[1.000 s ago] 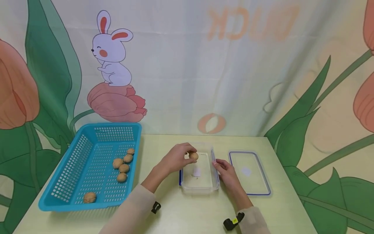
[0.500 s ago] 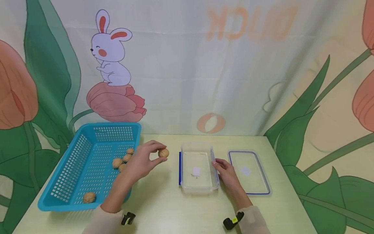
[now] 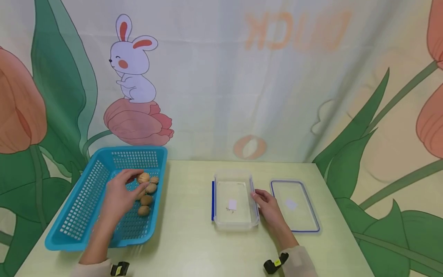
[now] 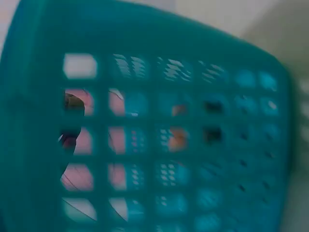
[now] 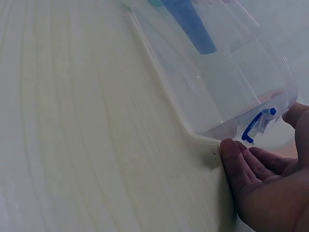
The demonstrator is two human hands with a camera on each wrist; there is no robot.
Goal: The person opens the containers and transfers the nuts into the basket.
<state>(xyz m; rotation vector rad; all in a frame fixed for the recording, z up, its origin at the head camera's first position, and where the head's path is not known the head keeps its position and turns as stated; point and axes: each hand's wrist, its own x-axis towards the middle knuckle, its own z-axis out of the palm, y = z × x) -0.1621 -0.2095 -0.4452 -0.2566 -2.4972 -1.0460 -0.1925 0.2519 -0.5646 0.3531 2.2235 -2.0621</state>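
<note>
In the head view my left hand (image 3: 119, 192) is over the blue plastic basket (image 3: 160, 215), pinching a walnut (image 3: 143, 177) between thumb and fingers. Several other walnuts (image 3: 143, 210) lie along the basket's right side, just below and beside that hand. The left wrist view is mostly filled by the basket's blurred, perforated wall (image 4: 145, 34); the fingers are hardly visible there. My right hand (image 3: 270, 207) holds the right side of a clear food container (image 3: 233, 224), thumb at its rim. In the right wrist view its fingers (image 5: 236, 164) touch the container's lower corner, near a blue-edged clip.
A clear lid (image 3: 301, 207) with a blue seal lies right of the container. Small brown crumbs and a white label show at the container's bottom. Behind the pale table (image 3: 194, 246) hangs a printed curtain (image 3: 207, 77).
My left hand has moved left with the walnut, from above the container, across the table, to over the basket. My right hand has stayed at the container's side.
</note>
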